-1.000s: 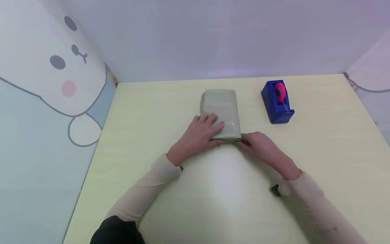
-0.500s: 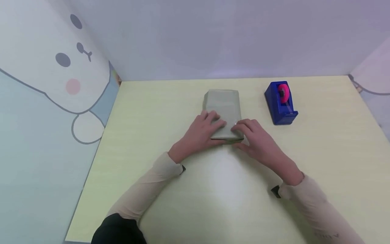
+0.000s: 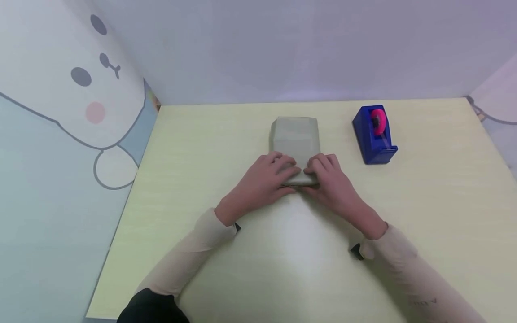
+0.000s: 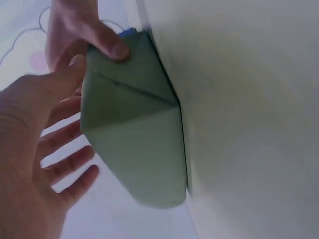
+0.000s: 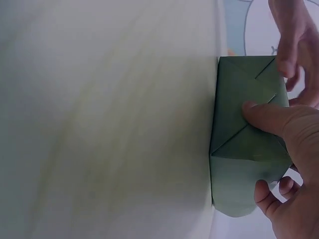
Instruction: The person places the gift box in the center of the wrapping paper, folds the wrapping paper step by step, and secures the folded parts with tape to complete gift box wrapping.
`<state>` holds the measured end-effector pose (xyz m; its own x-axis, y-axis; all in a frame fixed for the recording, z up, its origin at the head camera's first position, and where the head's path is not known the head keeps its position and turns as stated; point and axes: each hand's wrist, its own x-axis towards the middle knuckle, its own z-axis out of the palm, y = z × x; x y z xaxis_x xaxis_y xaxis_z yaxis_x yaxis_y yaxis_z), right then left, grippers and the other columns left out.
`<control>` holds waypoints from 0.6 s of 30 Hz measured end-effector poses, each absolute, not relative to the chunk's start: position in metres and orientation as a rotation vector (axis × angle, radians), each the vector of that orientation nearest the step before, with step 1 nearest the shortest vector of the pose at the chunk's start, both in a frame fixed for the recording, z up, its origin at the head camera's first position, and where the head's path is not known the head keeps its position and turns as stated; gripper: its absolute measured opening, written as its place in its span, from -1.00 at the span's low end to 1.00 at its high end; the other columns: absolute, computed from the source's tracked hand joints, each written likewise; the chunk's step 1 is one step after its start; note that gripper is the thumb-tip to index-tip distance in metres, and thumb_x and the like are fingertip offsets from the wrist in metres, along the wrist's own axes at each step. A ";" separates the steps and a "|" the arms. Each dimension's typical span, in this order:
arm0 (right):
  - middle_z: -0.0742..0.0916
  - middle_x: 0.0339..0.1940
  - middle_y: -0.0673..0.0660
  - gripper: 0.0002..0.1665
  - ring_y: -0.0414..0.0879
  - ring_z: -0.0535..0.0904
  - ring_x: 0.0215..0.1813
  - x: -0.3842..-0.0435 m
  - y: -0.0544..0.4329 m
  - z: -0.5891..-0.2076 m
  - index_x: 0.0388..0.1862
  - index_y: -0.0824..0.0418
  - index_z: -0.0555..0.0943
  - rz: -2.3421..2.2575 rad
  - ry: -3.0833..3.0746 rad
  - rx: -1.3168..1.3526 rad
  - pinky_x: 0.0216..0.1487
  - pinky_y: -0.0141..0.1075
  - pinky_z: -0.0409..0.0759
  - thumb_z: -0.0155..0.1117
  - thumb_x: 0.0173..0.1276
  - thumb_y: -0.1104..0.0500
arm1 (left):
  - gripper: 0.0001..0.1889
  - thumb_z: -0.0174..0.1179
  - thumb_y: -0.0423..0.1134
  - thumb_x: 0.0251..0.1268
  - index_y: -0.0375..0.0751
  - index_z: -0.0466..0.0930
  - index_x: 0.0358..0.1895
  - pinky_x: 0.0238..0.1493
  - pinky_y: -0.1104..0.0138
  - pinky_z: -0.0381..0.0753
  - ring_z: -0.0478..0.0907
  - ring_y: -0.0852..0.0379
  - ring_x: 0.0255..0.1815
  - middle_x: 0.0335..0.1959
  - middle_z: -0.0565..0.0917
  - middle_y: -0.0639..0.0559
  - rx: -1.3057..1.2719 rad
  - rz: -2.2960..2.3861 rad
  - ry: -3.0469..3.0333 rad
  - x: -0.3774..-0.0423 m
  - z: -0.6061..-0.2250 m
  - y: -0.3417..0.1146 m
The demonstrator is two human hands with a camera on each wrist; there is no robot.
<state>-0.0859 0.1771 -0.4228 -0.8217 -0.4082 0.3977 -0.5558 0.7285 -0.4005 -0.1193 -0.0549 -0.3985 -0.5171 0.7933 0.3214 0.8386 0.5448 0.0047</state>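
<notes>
A parcel wrapped in grey-green paper (image 3: 296,137) lies on the table in the head view, its near end between both hands. My left hand (image 3: 261,181) rests on the left of its top with spread, fairly straight fingers; the thumb is by the near end. My right hand (image 3: 336,186) holds the near right corner, fingers bent on top and thumb against the end. The right wrist view shows that thumb pressing the folded paper end (image 5: 239,112), where diagonal creases meet. Part of the top is hidden under the fingers.
To the right of the parcel stands a blue tape dispenser (image 3: 373,139) with a pink-cored roll. The pale yellow table (image 3: 210,134) meets a plain wall (image 3: 299,49) at the back. A wall with a cartoon animal (image 3: 52,89) borders it at the left.
My right hand has moved from the parcel's near right corner up onto its top and leftward, closer to my left hand. The left hand stays on the parcel with little change.
</notes>
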 end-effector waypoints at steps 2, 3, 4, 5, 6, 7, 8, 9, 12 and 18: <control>0.59 -0.05 0.17 -0.38 0.17 0.38 0.02 -0.087 0.175 -0.424 -0.11 0.26 0.48 0.781 -2.637 0.761 0.03 -0.06 0.49 0.75 0.01 0.21 | -0.62 0.30 0.11 0.44 0.04 0.70 0.17 0.02 0.23 0.61 0.59 0.05 0.11 0.08 0.70 0.13 -1.379 -0.202 -2.377 -0.113 -0.398 -0.051; 0.59 -0.07 0.17 -0.37 0.16 0.38 0.01 -0.087 0.174 -0.425 -0.13 0.26 0.47 0.801 -2.631 0.763 0.05 -0.07 0.45 0.76 -0.02 0.22 | -0.66 0.30 0.07 0.46 0.04 0.72 0.15 -0.01 0.27 0.60 0.61 0.07 0.05 0.03 0.72 0.14 -1.385 -0.186 -2.324 -0.110 -0.398 -0.049; 0.59 -0.09 0.17 -0.36 0.15 0.38 0.00 -0.087 0.175 -0.425 -0.16 0.26 0.46 0.815 -2.625 0.764 0.06 -0.07 0.41 0.77 -0.05 0.24 | -0.70 0.28 0.04 0.48 0.05 0.73 0.13 -0.05 0.30 0.59 0.63 0.10 -0.02 -0.02 0.73 0.15 -1.387 -0.158 -2.275 -0.109 -0.398 -0.044; 0.58 -0.10 0.17 -0.36 0.14 0.38 -0.01 -0.087 0.176 -0.425 -0.18 0.26 0.45 0.828 -2.620 0.769 0.07 -0.07 0.38 0.77 -0.06 0.26 | -0.73 0.27 0.01 0.50 0.05 0.74 0.11 -0.07 0.32 0.57 0.63 0.12 -0.08 -0.05 0.74 0.16 -1.387 -0.123 -2.241 -0.108 -0.398 -0.039; 0.58 -0.12 0.18 -0.37 0.13 0.39 -0.02 -0.087 0.176 -0.425 -0.20 0.26 0.44 0.843 -2.614 0.777 0.08 -0.07 0.35 0.77 -0.06 0.27 | -0.75 0.26 -0.01 0.51 0.06 0.74 0.10 -0.10 0.34 0.56 0.62 0.13 -0.13 -0.08 0.74 0.17 -1.381 -0.086 -2.216 -0.106 -0.398 -0.035; 0.58 -0.13 0.18 -0.38 0.12 0.39 -0.03 -0.088 0.176 -0.425 -0.22 0.26 0.43 0.854 -2.611 0.783 0.08 -0.06 0.32 0.75 -0.05 0.30 | -0.78 0.26 -0.05 0.51 0.07 0.75 0.09 -0.12 0.35 0.55 0.62 0.15 -0.17 -0.09 0.74 0.18 -1.375 -0.055 -2.203 -0.106 -0.399 -0.031; 0.57 -0.14 0.18 -0.38 0.12 0.39 -0.04 -0.087 0.176 -0.425 -0.23 0.26 0.43 0.860 -2.610 0.788 0.08 -0.07 0.31 0.75 -0.06 0.32 | -0.79 0.27 -0.09 0.51 0.08 0.76 0.08 -0.14 0.36 0.54 0.61 0.15 -0.19 -0.08 0.75 0.18 -1.369 -0.032 -2.197 -0.105 -0.400 -0.029; 0.57 -0.15 0.18 -0.39 0.11 0.39 -0.05 -0.087 0.176 -0.425 -0.23 0.26 0.42 0.862 -2.607 0.789 0.07 -0.07 0.30 0.74 -0.06 0.35 | -0.81 0.27 -0.11 0.51 0.08 0.77 0.06 -0.15 0.36 0.53 0.59 0.15 -0.22 -0.08 0.75 0.18 -1.362 -0.018 -2.196 -0.104 -0.400 -0.026; 0.56 -0.17 0.18 -0.39 0.11 0.38 -0.06 -0.087 0.177 -0.424 -0.22 0.27 0.43 0.868 -2.605 0.778 0.06 -0.08 0.29 0.71 -0.10 0.42 | -0.83 0.25 -0.18 0.51 0.08 0.79 0.00 -0.17 0.36 0.52 0.57 0.16 -0.25 -0.08 0.75 0.19 -1.344 0.017 -2.193 -0.104 -0.400 -0.021; 0.55 -0.17 0.16 -0.41 0.10 0.36 -0.07 -0.086 0.179 -0.422 -0.20 0.26 0.48 0.893 -2.639 0.728 0.01 -0.12 0.31 0.74 -0.06 0.34 | -0.87 0.31 -0.20 0.46 0.07 0.81 -0.05 -0.20 0.36 0.52 0.59 0.16 -0.24 -0.14 0.72 0.17 -1.330 -0.009 -2.194 -0.103 -0.397 -0.027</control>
<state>-0.0864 0.1787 -0.4221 -0.8403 -0.3749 0.3915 -0.5357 0.6852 -0.4935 -0.1032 -0.0267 -0.3965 -0.3449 0.8132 0.4688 0.8168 0.5061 -0.2769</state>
